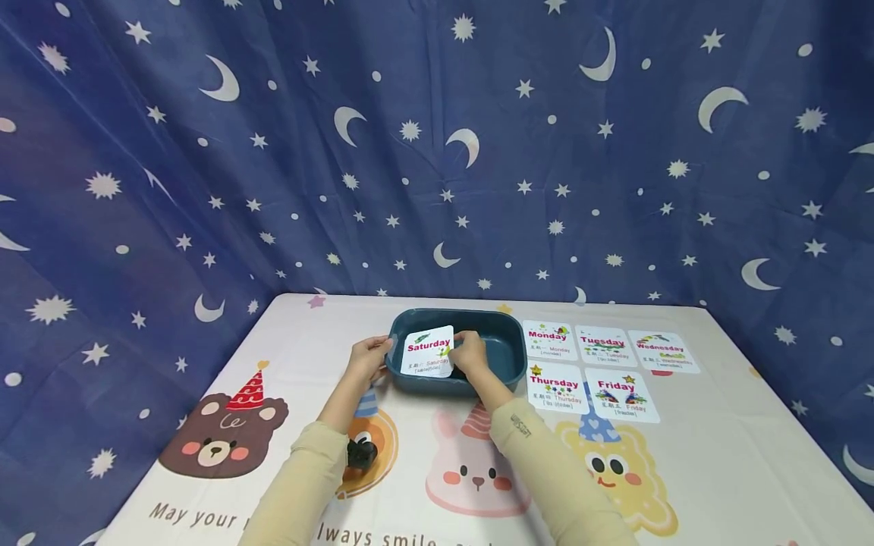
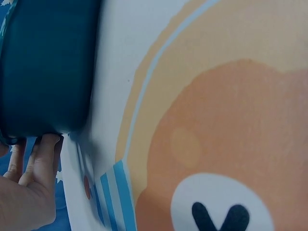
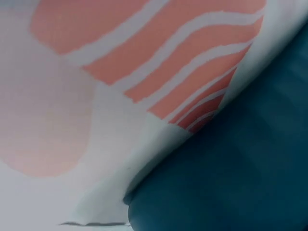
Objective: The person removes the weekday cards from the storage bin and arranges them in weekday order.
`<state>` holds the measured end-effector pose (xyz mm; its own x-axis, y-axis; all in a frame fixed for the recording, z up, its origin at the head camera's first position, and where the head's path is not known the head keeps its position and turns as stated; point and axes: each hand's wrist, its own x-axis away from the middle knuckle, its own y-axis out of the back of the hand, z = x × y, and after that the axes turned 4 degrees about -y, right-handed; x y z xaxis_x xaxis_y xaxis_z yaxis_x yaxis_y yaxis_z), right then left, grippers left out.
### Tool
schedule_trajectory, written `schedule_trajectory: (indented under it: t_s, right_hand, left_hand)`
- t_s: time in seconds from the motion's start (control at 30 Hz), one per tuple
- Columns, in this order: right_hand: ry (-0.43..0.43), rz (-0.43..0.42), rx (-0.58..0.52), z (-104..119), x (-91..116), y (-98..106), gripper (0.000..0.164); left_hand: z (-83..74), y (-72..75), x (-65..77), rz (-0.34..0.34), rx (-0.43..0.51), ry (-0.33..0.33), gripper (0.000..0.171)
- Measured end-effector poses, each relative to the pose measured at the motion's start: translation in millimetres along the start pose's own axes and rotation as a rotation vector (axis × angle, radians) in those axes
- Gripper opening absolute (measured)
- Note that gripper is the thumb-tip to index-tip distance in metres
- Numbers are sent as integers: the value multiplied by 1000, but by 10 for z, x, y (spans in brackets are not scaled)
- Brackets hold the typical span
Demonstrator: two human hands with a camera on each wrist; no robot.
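A dark teal bin (image 1: 501, 364) stands on the cloth-covered table, its open top facing up. My left hand (image 1: 369, 358) grips the bin's left end; in the left wrist view the fingers (image 2: 45, 156) lie against the end wall. Over the left part of the bin a white square card reading "Saturday" (image 1: 426, 353) is tilted toward me. My right hand (image 1: 470, 355) pinches this card by its right edge. In the right wrist view only the bin's side wall (image 3: 231, 178) and the cloth show, with the hand out of sight.
Right of the bin lie the cards Monday (image 1: 549, 340), Tuesday (image 1: 605, 346) and Wednesday (image 1: 663, 352) in a back row. Thursday (image 1: 557, 387) and Friday (image 1: 622, 395) form a front row. A small black object (image 1: 362, 454) is by the left forearm. A blue curtain (image 1: 410, 189) hangs behind.
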<state>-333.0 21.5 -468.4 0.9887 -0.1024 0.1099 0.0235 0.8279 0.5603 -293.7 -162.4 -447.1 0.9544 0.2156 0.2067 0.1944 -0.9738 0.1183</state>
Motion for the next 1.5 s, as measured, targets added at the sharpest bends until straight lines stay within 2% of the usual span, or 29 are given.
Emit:
schedule_trajectory:
  t_s: [0.07,0.17,0.27,0.37,0.5,0.6,0.7,0.93,1.03,1.5]
  right_hand:
    - [8,-40,45,139,166,100,35]
    - [32,-81,89,211,266,157,35]
    - [49,-120,93,218,267,158,36]
    - [106,-157,91,211,261,154,36]
    - [199,-164,50,184,228,160,38]
    - [237,-168,4,190,236,186,35]
    - [239,-173,-28,190,252,205,31]
    - [222,-142,-29,178,282,191,27]
    - [240,-128,-52,174,276,184,30]
    - [328,-71,-150,120,253,206,67]
  left_hand:
    - [-13,-5,-7,3,5,-6,38]
    - [-23,-9,-7,2,4,-7,38]
    - [-25,-8,0,-4,6,-1,38]
    - [-25,-8,1,1,16,1,38]
    - [-27,-8,-6,3,13,0,38]
    - [-31,-5,-5,7,10,-2,38]
    - [-30,3,2,17,16,-2,40]
    - [-18,33,17,15,13,4,40]
    - [-14,38,21,20,6,3,41]
    - [-27,46,26,25,21,24,41]
